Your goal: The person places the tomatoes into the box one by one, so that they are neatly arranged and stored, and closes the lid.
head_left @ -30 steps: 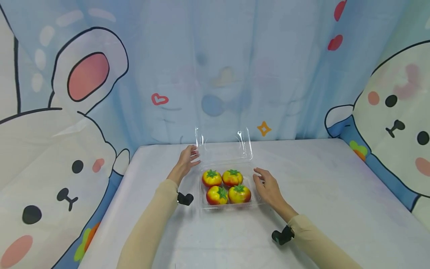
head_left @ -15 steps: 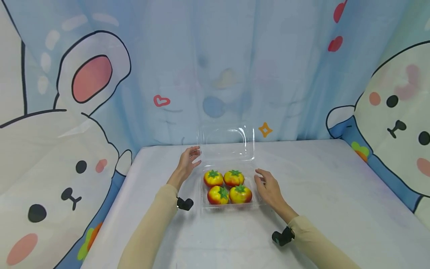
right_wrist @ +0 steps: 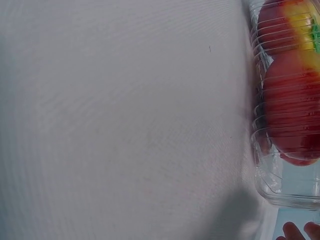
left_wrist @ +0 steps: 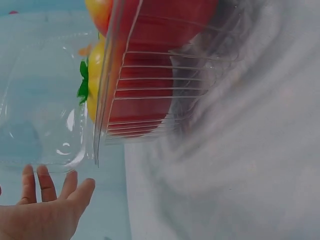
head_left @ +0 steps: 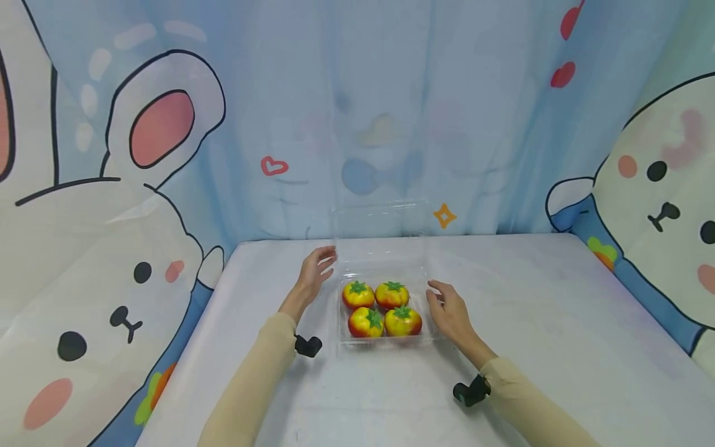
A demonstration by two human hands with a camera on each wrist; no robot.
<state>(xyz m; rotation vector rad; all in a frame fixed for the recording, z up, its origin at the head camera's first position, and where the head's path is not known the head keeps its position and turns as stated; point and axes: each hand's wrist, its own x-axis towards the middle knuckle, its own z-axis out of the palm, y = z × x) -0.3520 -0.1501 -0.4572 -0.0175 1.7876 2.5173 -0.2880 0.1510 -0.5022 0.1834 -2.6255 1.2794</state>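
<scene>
The left hand (head_left: 314,277), fingers loosely spread, has its tips at the clear lid's (left_wrist: 62,120) edge; the right hand (head_left: 451,315), loosely bent and gripping nothing, is just beside the box (head_left: 385,341) on the table (head_left: 536,298). The lid reaches slightly higher than a second ago, the four fruits (head_left: 403,321) inside remaining uncovered.

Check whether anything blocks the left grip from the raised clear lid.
Nothing visible does. In the left wrist view, the left grip is right at the side edge of the clear lid; whether it touches, I cannot tell. The tray of red-and-yellow fruit sits nearer the person, not between them.
</scene>
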